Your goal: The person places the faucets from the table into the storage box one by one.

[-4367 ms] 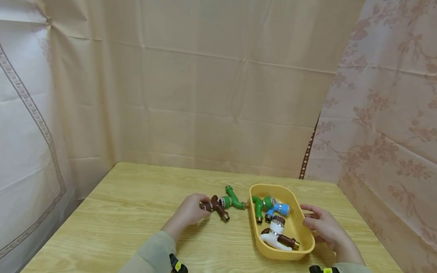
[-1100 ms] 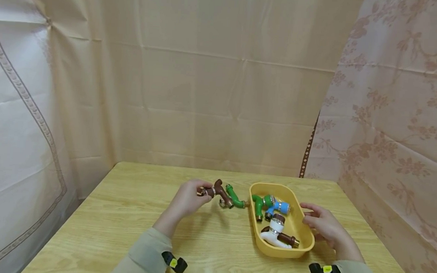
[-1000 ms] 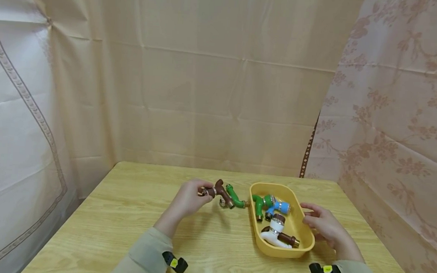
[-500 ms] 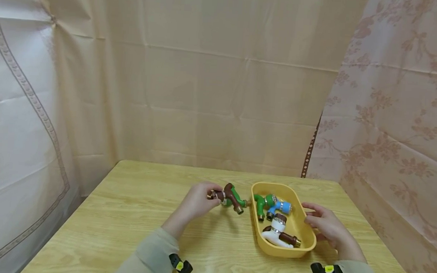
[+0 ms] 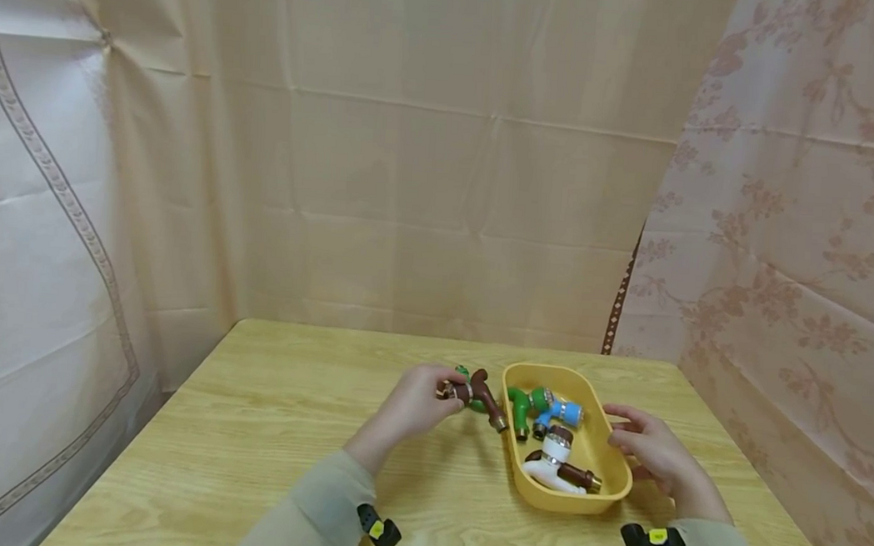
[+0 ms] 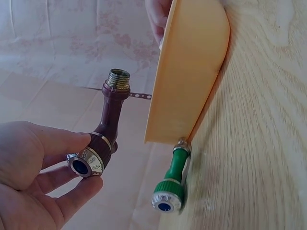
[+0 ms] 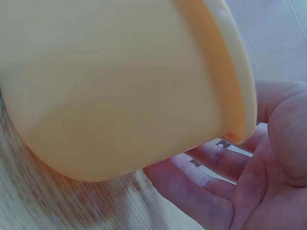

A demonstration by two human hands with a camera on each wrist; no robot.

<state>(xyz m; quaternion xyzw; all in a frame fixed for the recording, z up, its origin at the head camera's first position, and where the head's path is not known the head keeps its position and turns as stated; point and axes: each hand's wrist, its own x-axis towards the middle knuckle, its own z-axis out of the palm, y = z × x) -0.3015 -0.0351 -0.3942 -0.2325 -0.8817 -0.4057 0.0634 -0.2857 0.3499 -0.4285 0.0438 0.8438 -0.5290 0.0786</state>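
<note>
My left hand (image 5: 416, 401) pinches a brown water tap (image 5: 486, 400) by its ringed handle, above the table and left of a yellow bin (image 5: 569, 504). In the left wrist view, the threaded end of this brown tap (image 6: 112, 110) points up. A green tap (image 6: 172, 175) lies on the table against the bin's wall; in the head view the held tap partly hides it. My right hand (image 5: 655, 453) is at the bin's right side, its relaxed fingers (image 7: 192, 187) touching the outer wall.
Inside the bin are a green tap (image 5: 521, 412), a blue tap (image 5: 568, 414), a white tap (image 5: 541, 473) with a brown top, and a brown tap (image 5: 573, 476). The wooden table (image 5: 285, 431) is bordered by hanging cloths (image 5: 442, 181) behind and at both sides.
My left hand has lifted the brown tap from the table and carried it rightward, close to the bin's left wall. My right hand and the bin have stayed in place.
</note>
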